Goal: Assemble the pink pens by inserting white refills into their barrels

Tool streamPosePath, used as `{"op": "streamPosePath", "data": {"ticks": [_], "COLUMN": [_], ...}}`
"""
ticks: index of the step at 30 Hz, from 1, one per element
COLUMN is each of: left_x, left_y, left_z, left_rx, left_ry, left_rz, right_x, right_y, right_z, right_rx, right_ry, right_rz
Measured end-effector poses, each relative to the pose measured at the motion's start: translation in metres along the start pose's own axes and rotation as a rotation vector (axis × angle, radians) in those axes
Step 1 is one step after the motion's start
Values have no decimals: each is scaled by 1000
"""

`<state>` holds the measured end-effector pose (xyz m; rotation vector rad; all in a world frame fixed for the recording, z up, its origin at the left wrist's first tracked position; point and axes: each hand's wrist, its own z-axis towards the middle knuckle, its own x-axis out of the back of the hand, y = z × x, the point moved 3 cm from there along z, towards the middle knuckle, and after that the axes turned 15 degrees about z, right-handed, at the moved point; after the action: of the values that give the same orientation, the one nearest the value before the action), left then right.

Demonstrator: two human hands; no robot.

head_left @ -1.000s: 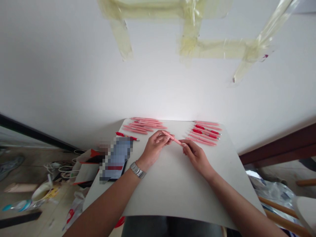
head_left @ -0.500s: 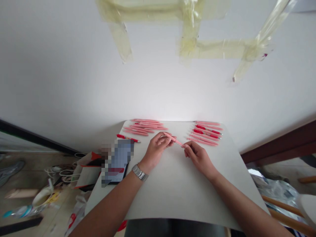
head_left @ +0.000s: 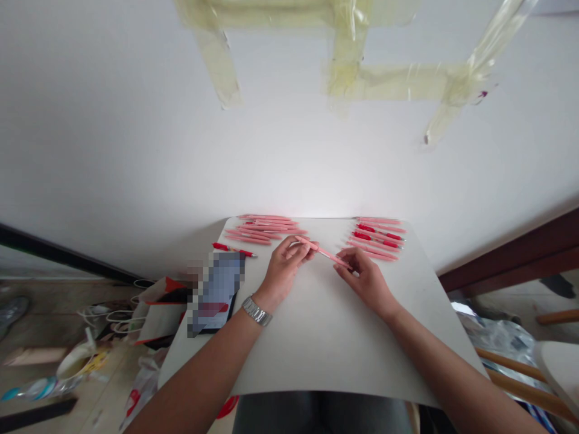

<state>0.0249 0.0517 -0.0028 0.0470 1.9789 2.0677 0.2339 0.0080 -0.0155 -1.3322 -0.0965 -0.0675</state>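
A slim pink pen (head_left: 326, 253) spans the gap between my two hands above the table, sloping down to the right. My left hand (head_left: 287, 265), with a metal watch on its wrist, pinches the pen's left part between thumb and fingers. Around its right end close the fingers of my right hand (head_left: 365, 280); that end is partly hidden. Behind my left hand lies a loose pile of pink pens (head_left: 271, 226). Beyond my right hand is a row of pink pens (head_left: 377, 254), with red pens (head_left: 380, 235) among them.
A smartphone (head_left: 219, 295), blurred out in part, lies at the table's left side, a red pen (head_left: 234, 250) just behind it. The white table (head_left: 335, 349) meets a wall (head_left: 289, 163) with yellowed tape. Bags, cables and a bottle (head_left: 40, 389) are on the floor at left.
My right hand has shifted slightly right and its fingers now reach farther round the pen's end. More of the pen shows between the hands. The view has tilted a little.
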Motion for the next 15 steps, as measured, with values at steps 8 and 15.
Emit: {"op": "streamPosePath", "data": {"ticks": [8, 15], "left_x": [-4, -5], "left_y": [0, 0], "left_z": [-1, -2], "left_rx": [10, 3], "left_ry": [-13, -30], "left_rz": [-1, -23], "right_x": [0, 3], "right_y": [-9, -11], "right_z": [-1, -2], "right_rx": [-48, -57], "right_ry": [-54, -45], "right_rz": [-91, -118]}}
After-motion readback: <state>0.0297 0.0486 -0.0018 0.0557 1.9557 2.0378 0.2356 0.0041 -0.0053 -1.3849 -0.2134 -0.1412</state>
